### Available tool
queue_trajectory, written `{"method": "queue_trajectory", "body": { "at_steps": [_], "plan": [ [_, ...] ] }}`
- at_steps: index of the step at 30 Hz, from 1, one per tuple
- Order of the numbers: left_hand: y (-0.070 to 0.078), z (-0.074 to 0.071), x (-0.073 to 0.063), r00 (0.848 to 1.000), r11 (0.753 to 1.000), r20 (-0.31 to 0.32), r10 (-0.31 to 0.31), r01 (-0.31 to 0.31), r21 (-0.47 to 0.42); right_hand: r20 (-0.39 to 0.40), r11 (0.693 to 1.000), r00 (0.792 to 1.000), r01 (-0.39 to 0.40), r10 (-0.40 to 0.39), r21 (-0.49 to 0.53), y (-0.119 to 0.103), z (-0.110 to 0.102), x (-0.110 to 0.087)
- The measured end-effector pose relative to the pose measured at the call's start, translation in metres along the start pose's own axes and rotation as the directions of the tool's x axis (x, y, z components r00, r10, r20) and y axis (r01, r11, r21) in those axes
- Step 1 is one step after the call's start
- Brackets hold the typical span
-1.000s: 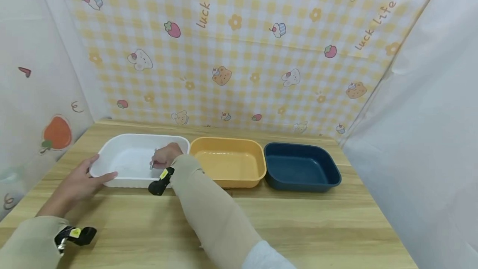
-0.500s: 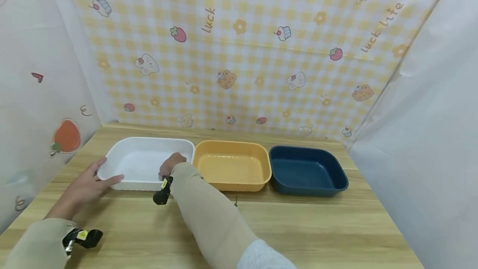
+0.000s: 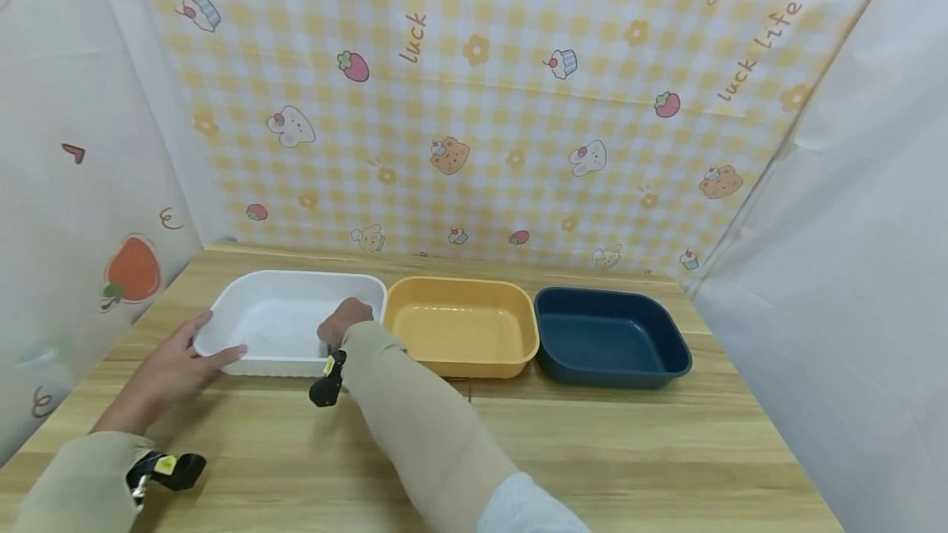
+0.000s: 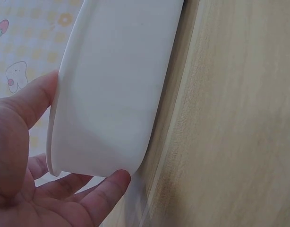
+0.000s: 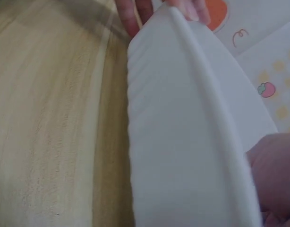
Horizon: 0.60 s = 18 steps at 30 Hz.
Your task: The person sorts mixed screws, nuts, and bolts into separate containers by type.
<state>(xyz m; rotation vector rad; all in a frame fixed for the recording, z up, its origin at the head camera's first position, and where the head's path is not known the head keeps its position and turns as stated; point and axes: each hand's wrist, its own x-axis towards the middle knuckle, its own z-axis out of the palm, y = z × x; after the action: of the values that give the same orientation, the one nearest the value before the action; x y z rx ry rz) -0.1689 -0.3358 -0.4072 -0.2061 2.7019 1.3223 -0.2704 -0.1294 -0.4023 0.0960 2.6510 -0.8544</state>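
My left hand [image 3: 172, 368] grips the left front corner of a white plastic basin [image 3: 277, 367], which stands on the wooden table. In the left wrist view its thumb lies at the rim and its fingers against the outside of the end wall. Inside the basin, near its right front corner, is my right hand [image 3: 346, 321], fingers curled downward. A small grey bit of a slim metal thing [image 3: 323, 348] shows under those fingers; its kind cannot be made out. The basin's front wall [image 5: 168, 123] hides most of this hand in the right wrist view.
A yellow basin [image 3: 462, 370] stands right beside the white one, and a dark blue basin [image 3: 607, 377] is further right in the same row. Behind them hangs a checked cloth [image 3: 489, 105]. White cloth [image 3: 829, 270] closes off the sides. Wood-grained table [image 3: 592, 459] lies in front.
Over the last second my right hand has moved toward the basin's front right, and the silvery thing in its fingers is now mostly hidden. The left hand keeps its grip. The head view has shifted slightly.
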Motion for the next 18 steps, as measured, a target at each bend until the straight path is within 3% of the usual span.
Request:
{"method": "queue_trajectory", "body": {
  "at_steps": [4, 6, 8, 12, 13, 15, 18],
  "plan": [
    [0.003, 0.003, 0.002, 1.000, 1.000, 0.001, -0.008, 0.008, 0.003, 0.055, 0.985, 0.998, 0.008, -0.017, 0.170, 0.003, -0.016, -0.004],
    [0.004, 0.004, 0.004, 1.000, 1.000, -0.004, -0.011, 0.011, 0.010, 0.098, 0.948, 0.993, 0.028, -0.062, 0.318, 0.004, -0.024, -0.007],
    [0.004, 0.003, 0.004, 1.000, 1.000, -0.010, -0.011, 0.011, 0.017, 0.161, 0.854, 0.978, 0.034, -0.137, 0.519, 0.006, -0.033, -0.009],
    [0.001, -0.001, 0.003, 1.000, 0.999, -0.014, -0.009, 0.010, 0.035, 0.285, 0.601, 0.913, -0.057, -0.292, 0.798, 0.014, -0.047, -0.012],
    [0.000, -0.002, 0.002, 1.000, 0.999, -0.011, -0.007, 0.008, 0.037, 0.312, 0.567, 0.896, -0.086, -0.315, 0.819, 0.017, -0.050, -0.013],
    [-0.001, -0.003, 0.002, 1.000, 0.999, -0.010, -0.006, 0.006, 0.040, 0.348, 0.528, 0.870, -0.124, -0.350, 0.840, 0.023, -0.057, -0.014],
    [-0.003, -0.002, 0.003, 1.000, 0.999, -0.005, -0.007, 0.007, 0.039, 0.380, 0.512, 0.838, -0.144, -0.392, 0.847, 0.034, -0.068, -0.017]
  ]
}}
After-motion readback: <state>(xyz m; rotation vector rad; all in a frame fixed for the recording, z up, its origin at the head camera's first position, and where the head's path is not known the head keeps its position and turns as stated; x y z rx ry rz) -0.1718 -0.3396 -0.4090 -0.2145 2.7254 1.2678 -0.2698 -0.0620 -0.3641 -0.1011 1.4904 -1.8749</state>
